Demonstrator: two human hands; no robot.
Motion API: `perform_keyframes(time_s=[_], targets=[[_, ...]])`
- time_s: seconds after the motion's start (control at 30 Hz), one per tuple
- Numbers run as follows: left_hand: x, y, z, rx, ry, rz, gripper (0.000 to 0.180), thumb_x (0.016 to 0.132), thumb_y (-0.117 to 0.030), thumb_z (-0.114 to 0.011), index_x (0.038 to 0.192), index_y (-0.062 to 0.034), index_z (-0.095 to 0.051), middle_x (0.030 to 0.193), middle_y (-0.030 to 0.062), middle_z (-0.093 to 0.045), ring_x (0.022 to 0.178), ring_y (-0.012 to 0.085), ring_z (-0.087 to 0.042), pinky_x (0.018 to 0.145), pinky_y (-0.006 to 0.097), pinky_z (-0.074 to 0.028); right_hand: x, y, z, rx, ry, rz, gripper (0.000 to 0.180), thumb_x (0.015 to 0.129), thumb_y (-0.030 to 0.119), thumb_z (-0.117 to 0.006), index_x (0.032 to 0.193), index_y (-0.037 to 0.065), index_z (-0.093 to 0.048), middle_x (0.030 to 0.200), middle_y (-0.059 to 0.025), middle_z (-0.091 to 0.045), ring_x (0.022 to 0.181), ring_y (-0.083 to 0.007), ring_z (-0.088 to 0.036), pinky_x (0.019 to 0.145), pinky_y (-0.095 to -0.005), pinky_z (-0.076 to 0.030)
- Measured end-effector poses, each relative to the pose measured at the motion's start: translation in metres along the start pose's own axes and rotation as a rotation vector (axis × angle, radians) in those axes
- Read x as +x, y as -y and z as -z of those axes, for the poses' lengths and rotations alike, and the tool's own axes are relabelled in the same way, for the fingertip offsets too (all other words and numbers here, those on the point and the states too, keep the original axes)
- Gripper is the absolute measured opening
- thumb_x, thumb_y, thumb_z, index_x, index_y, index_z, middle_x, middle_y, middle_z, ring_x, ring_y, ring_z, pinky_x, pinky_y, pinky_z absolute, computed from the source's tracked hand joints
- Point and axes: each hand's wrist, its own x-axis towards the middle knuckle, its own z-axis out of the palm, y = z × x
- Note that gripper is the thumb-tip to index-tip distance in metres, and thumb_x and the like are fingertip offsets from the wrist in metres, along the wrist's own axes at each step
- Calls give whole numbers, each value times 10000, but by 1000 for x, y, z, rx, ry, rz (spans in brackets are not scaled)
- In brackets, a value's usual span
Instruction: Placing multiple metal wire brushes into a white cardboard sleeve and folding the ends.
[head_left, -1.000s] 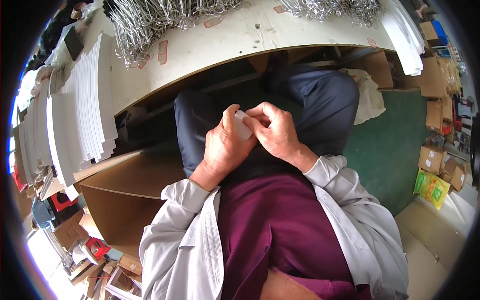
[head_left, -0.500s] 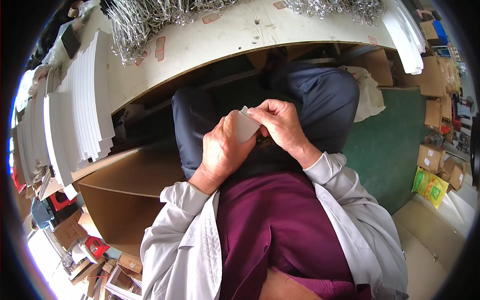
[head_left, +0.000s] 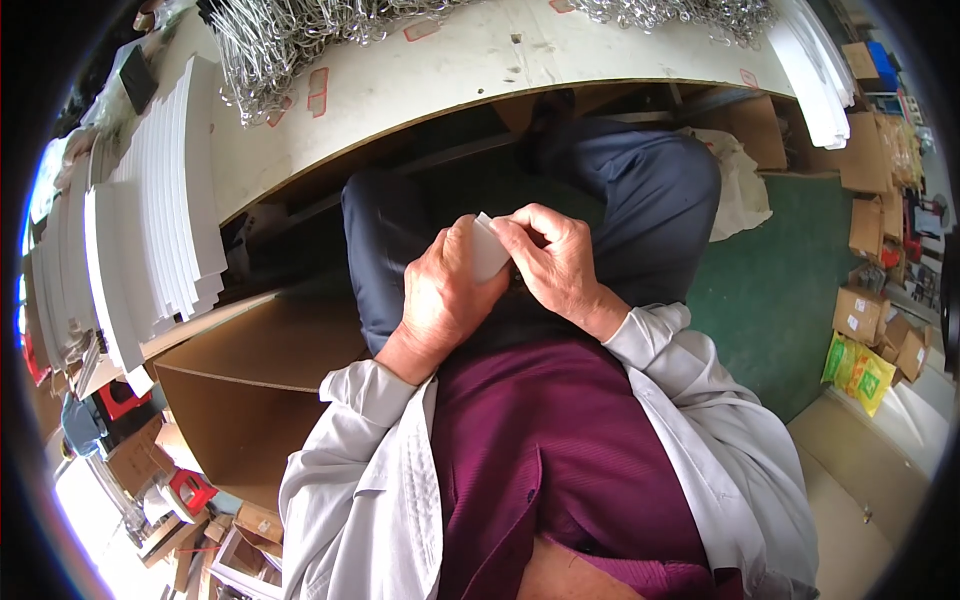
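White piece (head_left: 488,255) on wearer's side of counter (head_left: 430,85). Left hand (head_left: 443,290) curled closed around it; right hand (head_left: 560,262) pinching its edge near corner facing counter. Less of piece shows than half second ago, right hand covering more; handling seems unfinished, neither grip released.

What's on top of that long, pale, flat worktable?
On the worktable lie heaps of silvery, looped metal wire pieces and, toward both ends, long, flat white strips. Whatever is under the heaps and strips is covered.
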Motion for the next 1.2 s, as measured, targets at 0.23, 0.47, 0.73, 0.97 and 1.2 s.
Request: perform_keyframes(time_s=[0.23, 0.47, 0.73, 0.97, 1.2], targets=[[3, 7, 3, -76, 26, 91, 585, 756, -225, -856, 1211, 34, -596, 1014, 234, -714, 874, 410, -730, 724, 460, -617, -8, 0, -4, 14, 67, 89, 356, 949, 180, -750, 1245, -12, -701, 955, -190, -760, 815, -166, -742, 717, -302, -572], [0, 10, 3, -136, 29, 108, 590, 752, -223, -861, 1217, 35, -605, 1021, 237, -714, 895, 416, -727, 752, 455, -615, -9, -1, -4, -118, 108, 241, 401, 933, 133, -743, 1288, -32, -657, 996, -232, -741, 879, -257, -761, 763, -324, -582], [7, 5, 7, -164, 28, 112, 566, 733, -167, -846, 1215, 21, -617, 1029, 221, -718, 915, 396, -727, 778, 438, -613, 1, 10, 10, 332, 183, -256, 287, 1003, 160, -684, 1217, -26, -721, 926, -76, -765, 771, -89, -695, 627, -236, -551], [0, 6, 5, -92, 69, 76, 589, 699, -139, -829, 1222, 29, -616, 1035, 219, -718, 923, 393, -727, 790, 441, -613, 11, 13, 19, 418, 206, -443, 189, 941, 118, -723, 1025, -50, -742, 835, -105, -746, 676, -138, -721, 511, -242, -542], [-3, 8, 7, -128, 96, 113, 588, 702, -143, -822, 1226, 24, -615, 1041, 219, -717, 927, 398, -725, 794, 448, -613, 13, 10, 17, 375, 200, -429, 146, 957, 99, -707, 906, -37, -702, 811, -114, -732, 637, -142, -711, 523, -258, -570]])
